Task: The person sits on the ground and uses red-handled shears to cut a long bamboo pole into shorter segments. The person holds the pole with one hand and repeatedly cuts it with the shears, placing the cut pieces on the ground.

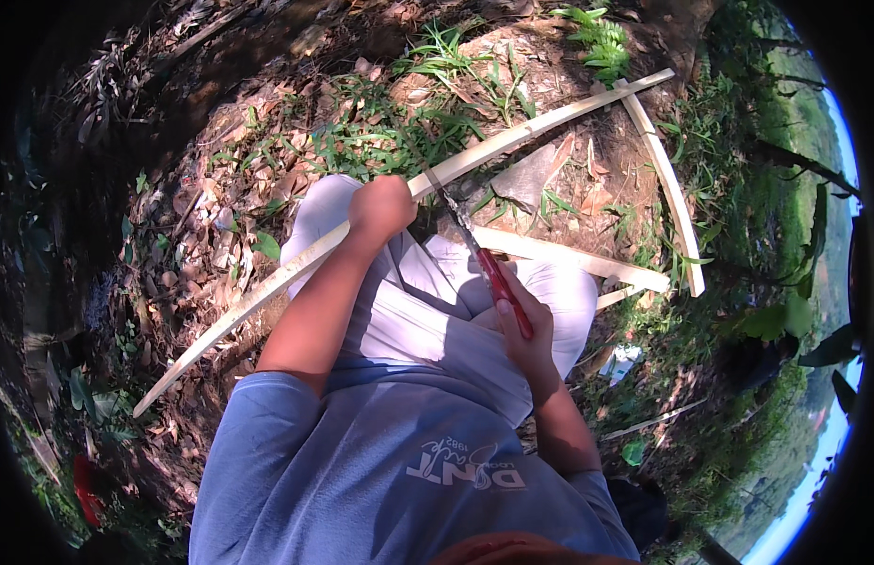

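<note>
seen from above, seated on a slope of dry brown leaves (220, 202) and sparse grass (399, 132). left hand (382, 207) closed in a fist around a long, pale bamboo strip (540, 127), flat and smooth, running slantwise from lower left to upper right across the knee. right hand (526, 334) wrapped tight round the red handle of a knife (474, 250); dark, narrow blade pointing up and left, tip touching the strip just right of the left fist. fingers of both hands curled shut on what they hold.

pale grey trousers (427, 311), soft and creased, under both hands; blue short-sleeved shirt (361, 452) below. second pale strip (573, 259) lying flat just beyond the right knee, near the knife. third strip (667, 184), gently curved, dropping from the far end of the long strip down the right side, ends touching or crossing at the top; cannot tell which. flat grey stone (526, 179) between the strips. thin stick (653, 419) on the ground at lower right, well apart. green leafy plants (597, 38) at the top edge and along the right. something red (84, 485) at lower left, too blurred to tell.
</note>
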`<move>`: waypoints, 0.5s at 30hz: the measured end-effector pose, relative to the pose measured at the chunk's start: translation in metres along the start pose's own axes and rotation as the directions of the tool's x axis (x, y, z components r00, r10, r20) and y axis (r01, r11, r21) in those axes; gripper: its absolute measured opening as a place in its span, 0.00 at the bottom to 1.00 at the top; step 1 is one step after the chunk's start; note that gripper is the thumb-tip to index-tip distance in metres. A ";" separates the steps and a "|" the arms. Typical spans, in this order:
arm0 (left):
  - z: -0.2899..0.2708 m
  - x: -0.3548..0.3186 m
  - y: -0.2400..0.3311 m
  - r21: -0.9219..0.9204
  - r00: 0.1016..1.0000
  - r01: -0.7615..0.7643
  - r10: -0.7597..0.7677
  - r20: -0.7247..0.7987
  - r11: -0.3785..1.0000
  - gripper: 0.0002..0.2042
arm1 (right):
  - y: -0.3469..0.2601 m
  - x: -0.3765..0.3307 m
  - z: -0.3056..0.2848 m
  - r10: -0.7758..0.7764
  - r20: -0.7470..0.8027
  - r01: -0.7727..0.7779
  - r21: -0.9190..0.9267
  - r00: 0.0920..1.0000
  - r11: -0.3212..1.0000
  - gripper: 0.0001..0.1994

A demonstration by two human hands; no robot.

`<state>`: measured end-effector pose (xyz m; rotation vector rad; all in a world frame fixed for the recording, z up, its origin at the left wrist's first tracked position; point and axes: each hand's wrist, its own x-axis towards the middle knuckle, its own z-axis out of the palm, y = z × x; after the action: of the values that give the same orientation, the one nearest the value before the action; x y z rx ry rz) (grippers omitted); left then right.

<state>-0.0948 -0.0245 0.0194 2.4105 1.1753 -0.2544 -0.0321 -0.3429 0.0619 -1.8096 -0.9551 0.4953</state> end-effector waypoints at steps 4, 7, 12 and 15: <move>-0.010 -0.003 0.005 -0.014 0.999 0.002 -0.001 0.036 1.000 0.15 | -0.023 -0.045 -0.045 0.107 0.042 -0.106 -0.024 0.993 0.994 0.27; -0.009 -0.004 0.007 -0.001 1.000 -0.008 0.008 0.025 1.000 0.14 | -0.059 -0.054 -0.067 0.266 0.053 -0.270 0.067 0.962 0.961 0.26; -0.001 0.003 0.002 -0.003 0.999 -0.008 0.008 0.045 1.000 0.14 | -0.045 -0.011 -0.042 0.119 0.019 -0.121 0.093 0.993 0.988 0.21; -0.003 0.008 0.000 0.000 0.998 -0.005 0.005 0.068 1.000 0.14 | -0.013 0.046 -0.001 0.089 0.084 -0.096 0.072 0.992 0.993 0.20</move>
<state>-0.0902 -0.0178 0.0196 2.3845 1.1392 -0.3327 -0.0081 -0.3045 0.0778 -1.7818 -0.8977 0.6588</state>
